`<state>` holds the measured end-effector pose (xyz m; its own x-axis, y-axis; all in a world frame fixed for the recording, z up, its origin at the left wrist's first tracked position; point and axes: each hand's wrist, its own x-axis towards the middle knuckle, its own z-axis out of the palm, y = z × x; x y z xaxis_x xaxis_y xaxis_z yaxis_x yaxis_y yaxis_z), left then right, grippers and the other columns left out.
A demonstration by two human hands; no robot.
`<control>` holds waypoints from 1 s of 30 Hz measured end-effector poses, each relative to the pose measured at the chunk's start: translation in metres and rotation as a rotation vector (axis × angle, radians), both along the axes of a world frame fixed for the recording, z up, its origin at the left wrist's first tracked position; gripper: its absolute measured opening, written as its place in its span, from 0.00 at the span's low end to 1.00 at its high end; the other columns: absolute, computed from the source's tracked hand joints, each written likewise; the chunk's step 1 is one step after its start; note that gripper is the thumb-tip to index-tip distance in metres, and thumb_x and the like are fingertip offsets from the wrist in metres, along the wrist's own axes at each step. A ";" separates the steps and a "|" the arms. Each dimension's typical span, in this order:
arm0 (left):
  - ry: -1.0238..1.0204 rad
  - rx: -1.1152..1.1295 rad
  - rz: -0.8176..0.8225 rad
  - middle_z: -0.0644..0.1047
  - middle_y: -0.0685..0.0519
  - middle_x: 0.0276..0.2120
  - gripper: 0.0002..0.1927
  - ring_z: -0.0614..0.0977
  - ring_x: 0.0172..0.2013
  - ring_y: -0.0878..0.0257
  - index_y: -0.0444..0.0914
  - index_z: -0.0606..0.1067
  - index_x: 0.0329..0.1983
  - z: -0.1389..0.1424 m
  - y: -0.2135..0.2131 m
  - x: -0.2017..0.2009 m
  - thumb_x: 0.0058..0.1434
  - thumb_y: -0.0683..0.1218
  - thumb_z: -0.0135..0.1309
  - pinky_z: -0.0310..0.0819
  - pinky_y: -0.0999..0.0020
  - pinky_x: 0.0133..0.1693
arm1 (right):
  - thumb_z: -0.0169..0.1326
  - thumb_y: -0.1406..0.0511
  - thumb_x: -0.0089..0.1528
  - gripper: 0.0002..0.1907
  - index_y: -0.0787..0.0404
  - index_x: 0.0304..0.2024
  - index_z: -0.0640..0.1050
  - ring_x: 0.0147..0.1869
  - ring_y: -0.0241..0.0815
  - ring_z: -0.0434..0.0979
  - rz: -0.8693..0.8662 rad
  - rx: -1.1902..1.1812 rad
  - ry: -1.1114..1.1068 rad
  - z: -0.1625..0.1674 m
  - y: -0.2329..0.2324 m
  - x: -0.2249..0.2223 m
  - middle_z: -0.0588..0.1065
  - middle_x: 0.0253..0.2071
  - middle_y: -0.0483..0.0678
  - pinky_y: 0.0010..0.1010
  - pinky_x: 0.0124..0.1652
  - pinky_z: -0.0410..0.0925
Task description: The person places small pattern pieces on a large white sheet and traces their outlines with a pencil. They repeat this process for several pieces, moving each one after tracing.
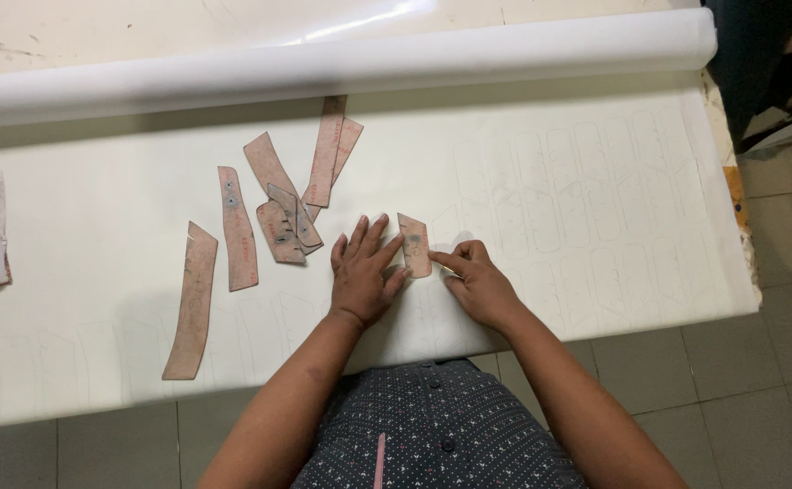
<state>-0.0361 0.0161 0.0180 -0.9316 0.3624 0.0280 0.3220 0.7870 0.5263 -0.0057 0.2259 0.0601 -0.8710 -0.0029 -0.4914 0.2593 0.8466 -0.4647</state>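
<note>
Pressing down with my left hand — fingers spread wide and flat — I pin a small brown cardboard template onto the white sheet, close to the table's near edge, about midway along it. My right hand sits just beside the template's right edge, fingers curled narrow, the tip touching it; whether it holds anything I cannot tell. More brown templates lie scattered toward the left — a white roll spans the far edge.

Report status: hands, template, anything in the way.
Left hand flat, fingers pinning small brown template to white sheet. Right hand at its right edge. Spare templates lie left, apart.
</note>
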 end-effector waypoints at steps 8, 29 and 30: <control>-0.103 -0.047 0.003 0.56 0.56 0.75 0.28 0.48 0.75 0.56 0.56 0.72 0.64 0.003 0.002 -0.002 0.59 0.59 0.58 0.30 0.50 0.71 | 0.49 0.60 0.66 0.23 0.33 0.64 0.73 0.55 0.33 0.73 -0.006 -0.009 -0.014 -0.002 0.001 0.000 0.65 0.57 0.40 0.30 0.57 0.70; -0.019 -0.039 -0.005 0.55 0.55 0.75 0.29 0.49 0.75 0.55 0.54 0.71 0.65 0.001 0.001 0.001 0.59 0.60 0.58 0.32 0.50 0.71 | 0.52 0.62 0.63 0.27 0.35 0.66 0.72 0.57 0.37 0.74 0.008 -0.023 0.037 -0.001 0.000 0.004 0.64 0.60 0.43 0.33 0.56 0.70; -0.022 -0.052 -0.008 0.55 0.55 0.75 0.29 0.49 0.75 0.55 0.54 0.71 0.65 0.000 0.001 0.001 0.60 0.60 0.57 0.32 0.50 0.71 | 0.52 0.62 0.63 0.28 0.35 0.66 0.72 0.57 0.37 0.74 0.001 -0.034 0.039 -0.001 -0.001 0.005 0.64 0.60 0.43 0.33 0.56 0.71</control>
<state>-0.0353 0.0173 0.0184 -0.9290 0.3698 -0.0115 0.3169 0.8112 0.4915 -0.0006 0.2252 0.0595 -0.8894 -0.0197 -0.4567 0.2401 0.8301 -0.5033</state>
